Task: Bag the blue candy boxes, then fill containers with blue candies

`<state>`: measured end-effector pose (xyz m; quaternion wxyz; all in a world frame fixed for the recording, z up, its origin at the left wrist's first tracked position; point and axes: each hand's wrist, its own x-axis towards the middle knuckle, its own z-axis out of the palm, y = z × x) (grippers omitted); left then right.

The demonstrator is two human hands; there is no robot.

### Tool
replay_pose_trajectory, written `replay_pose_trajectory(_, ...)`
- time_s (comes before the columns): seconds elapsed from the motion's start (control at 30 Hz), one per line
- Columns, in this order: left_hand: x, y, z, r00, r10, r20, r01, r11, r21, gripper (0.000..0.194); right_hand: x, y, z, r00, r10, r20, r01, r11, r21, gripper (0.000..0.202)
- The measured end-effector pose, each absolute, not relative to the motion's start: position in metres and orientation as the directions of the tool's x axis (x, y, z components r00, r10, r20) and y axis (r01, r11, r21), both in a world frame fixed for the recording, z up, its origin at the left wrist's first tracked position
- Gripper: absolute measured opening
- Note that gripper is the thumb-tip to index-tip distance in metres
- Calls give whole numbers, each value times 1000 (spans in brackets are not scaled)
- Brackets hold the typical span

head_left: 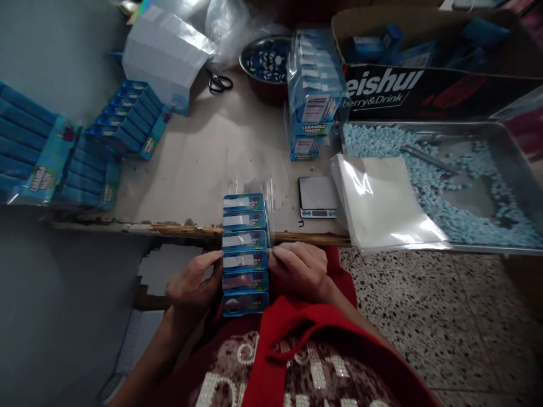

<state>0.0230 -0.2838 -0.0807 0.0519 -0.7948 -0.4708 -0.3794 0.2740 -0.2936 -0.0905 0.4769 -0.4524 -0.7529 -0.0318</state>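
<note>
A row of several small blue candy tins (245, 261) stands out from the table's front edge toward my body, its far end over the tabletop. Clear plastic film shows around its far end and right side. My left hand (195, 282) grips the row's left side, fingers and thumb closed against it. On the opposite side my right hand (300, 267) is closed against the row, its fingertips at the edge. White strips show on most of the tins. What lies beneath the row is hidden.
Blue display boxes (127, 116) stand at left near folded white card (163, 51) and scissors (219, 83). Wrapped packs (314, 107) stand near a metal bowl (265, 38). At right are a small scale (320, 195), plastic bags (382, 198), a candy tray (492, 244) and a black carton (458, 93).
</note>
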Motion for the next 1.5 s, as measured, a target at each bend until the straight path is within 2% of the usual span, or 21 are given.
replay_pose_trajectory(0.07, 19, -284, -73, 347, 690, 635, 788, -581, 201, 20, 276, -295, -83, -204, 668, 715, 726, 593, -347, 10)
replay_pose_trajectory(0.17, 13, -287, -66, 437, 708, 555, 776, -609, 166, 21, 280, -303, -77, -347, 704, 620, 739, 612, -281, 5)
replay_pose_trajectory(0.3, 6, -299, -71, 494, 648, 579, 721, -678, 143, 29, 289, -322, -85, -430, 706, 563, 723, 643, -254, 6)
replay_pose_trajectory(0.43, 3, -304, -87, 475, 662, 580, 693, -687, 218, 28, 287, -327, -100, -359, 742, 567, 754, 589, -292, 4)
replay_pose_trajectory(0.57, 9, -303, -102, 361, 767, 530, 765, -569, 302, 16, 274, -318, -111, -209, 825, 526, 839, 428, -337, 14)
replay_pose_trajectory(0.67, 13, -302, -105, 331, 832, 445, 847, -469, 248, 9, 269, -316, -114, -131, 851, 508, 876, 339, -342, 18)
replay_pose_trajectory(0.8, 12, -298, -100, 430, 823, 370, 851, -507, 140, 6, 271, -323, -111, -122, 859, 497, 897, 310, -314, 28)
replay_pose_trajectory(0.9, 11, -293, -95, 463, 811, 357, 843, -527, 104, 8, 272, -325, -110, -181, 853, 490, 902, 343, -264, 29)
replay_pose_trajectory(1.07, 13, -287, -93, 465, 800, 379, 824, -547, 143, 8, 265, -320, -113, -319, 820, 475, 869, 453, -199, 27)
replay_pose_trajectory(1.27, 4, -296, -100, 580, 685, 440, 749, -662, 43, 18, 273, -320, -107, -465, 761, 453, 755, 608, -247, 29)
replay_pose_trajectory(1.43, -24, -329, -113, 643, 638, 423, 649, -748, 141, 14, 293, -335, -107, -554, 719, 419, 647, 689, -326, 35)
replay_pose_trajectory(1.5, -32, -344, -118, 631, 668, 394, 632, -737, 239, 14, 299, -340, -107, -595, 690, 413, 604, 722, -336, 37)
